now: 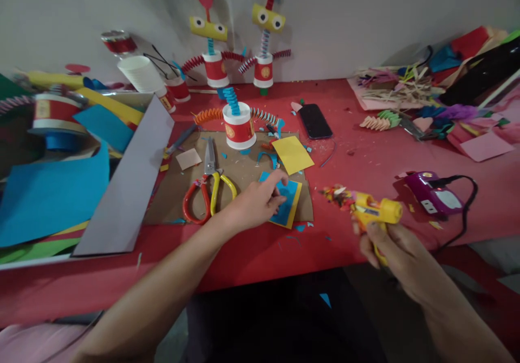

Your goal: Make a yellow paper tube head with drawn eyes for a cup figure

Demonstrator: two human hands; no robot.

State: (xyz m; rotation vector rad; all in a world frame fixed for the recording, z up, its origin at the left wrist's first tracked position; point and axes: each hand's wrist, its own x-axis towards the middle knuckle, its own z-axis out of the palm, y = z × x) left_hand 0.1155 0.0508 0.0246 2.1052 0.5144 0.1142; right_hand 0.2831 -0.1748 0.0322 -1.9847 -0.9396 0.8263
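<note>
Head view: right grip (382, 241) closed round the handle of a yellow glue gun (368, 206), nozzle directed leftward. Left grip (264, 198), loosely curled and partly open, lies over a blue-and-yellow card (291, 198); whether they touch cannot be told. Scissors (210, 162) lie left of this grip on cardboard (162, 200); beyond it stands a paper-cup figure (239, 130). Beyond the right grip, a purple power unit (433, 195) rests on the red tabletop (349, 165).

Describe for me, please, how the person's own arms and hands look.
The left hand and right hand are both ungloved, with no watch or bracelet showing. The left forearm and right forearm are bare, with no sleeves in view.
</note>
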